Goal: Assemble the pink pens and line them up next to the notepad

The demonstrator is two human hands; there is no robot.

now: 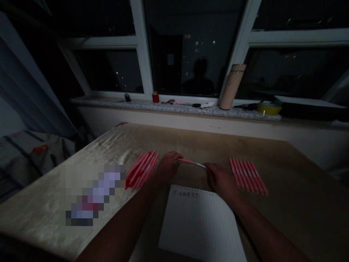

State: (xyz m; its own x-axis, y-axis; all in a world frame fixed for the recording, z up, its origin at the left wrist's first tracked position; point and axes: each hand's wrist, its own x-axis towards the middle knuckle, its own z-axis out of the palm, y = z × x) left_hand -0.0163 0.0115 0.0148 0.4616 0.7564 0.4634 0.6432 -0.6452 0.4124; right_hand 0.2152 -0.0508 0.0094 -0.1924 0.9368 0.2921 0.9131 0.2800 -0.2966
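A slim pen with a pink body and a whitish thin section spans the gap between my hands above the table. My left hand pinches its pink end. Fingers of my right hand are closed at the pale end, where the tip is hidden. Below lies a lined spiral notepad with some handwriting along its top. Beside my left hand is a loose pile of pink pens with red pieces among them. To the right of my right hand, several pink pens lie side by side in a neat row.
A blurred-out, pixelated object lies on the left of the table. Along the windowsill stand a small red jar, a tall tan cylinder and a yellow tape roll. A grey curtain hangs at left.
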